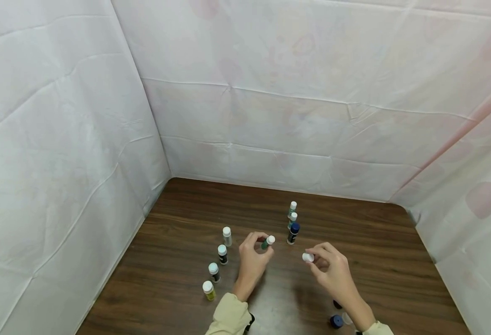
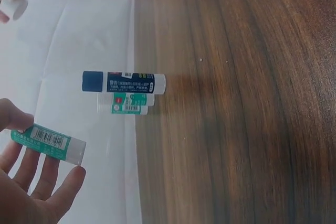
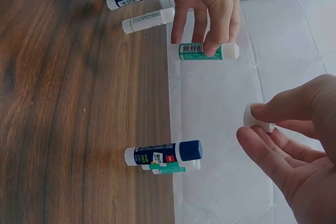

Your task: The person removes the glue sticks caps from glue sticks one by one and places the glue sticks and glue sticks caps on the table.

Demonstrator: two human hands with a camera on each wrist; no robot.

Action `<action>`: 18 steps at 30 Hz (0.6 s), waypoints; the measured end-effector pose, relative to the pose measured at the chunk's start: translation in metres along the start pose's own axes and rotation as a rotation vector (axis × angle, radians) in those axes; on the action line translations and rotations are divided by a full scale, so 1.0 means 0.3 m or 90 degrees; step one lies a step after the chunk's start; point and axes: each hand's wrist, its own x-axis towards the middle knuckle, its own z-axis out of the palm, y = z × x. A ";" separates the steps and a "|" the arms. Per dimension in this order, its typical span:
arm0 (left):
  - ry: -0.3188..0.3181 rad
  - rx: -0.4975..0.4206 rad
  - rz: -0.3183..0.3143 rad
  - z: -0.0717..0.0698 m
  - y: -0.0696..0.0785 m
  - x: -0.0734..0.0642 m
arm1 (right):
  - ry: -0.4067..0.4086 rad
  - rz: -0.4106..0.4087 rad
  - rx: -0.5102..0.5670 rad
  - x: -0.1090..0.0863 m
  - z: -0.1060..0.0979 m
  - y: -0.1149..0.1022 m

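My left hand (image 1: 251, 263) pinches a green-labelled glue stick (image 2: 48, 141) between thumb and fingers, clear of the table. Its white end (image 1: 271, 239) points up and to the right in the head view. My right hand (image 1: 333, 271) holds a small white cap (image 3: 257, 119) between thumb and fingertips, apart from the glue stick. Between and beyond the hands stands a navy-capped glue stick (image 1: 293, 234), in line with two green-labelled glue sticks (image 1: 292, 221) behind it.
Left of my left hand, several glue sticks stand in a row, among them a yellow one (image 1: 209, 291). Loose caps, one navy (image 1: 336, 321) and one whitish (image 1: 346, 318), lie by my right forearm. White cloth walls (image 1: 245, 121) border the wooden table (image 1: 379, 242).
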 end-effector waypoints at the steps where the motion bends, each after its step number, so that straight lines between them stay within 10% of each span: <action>1: 0.002 0.002 -0.004 -0.001 -0.003 0.001 | -0.001 0.001 -0.002 -0.002 -0.001 0.002; 18: 0.038 -0.039 -0.091 -0.026 -0.051 0.031 | 0.014 0.001 -0.045 -0.032 -0.027 0.034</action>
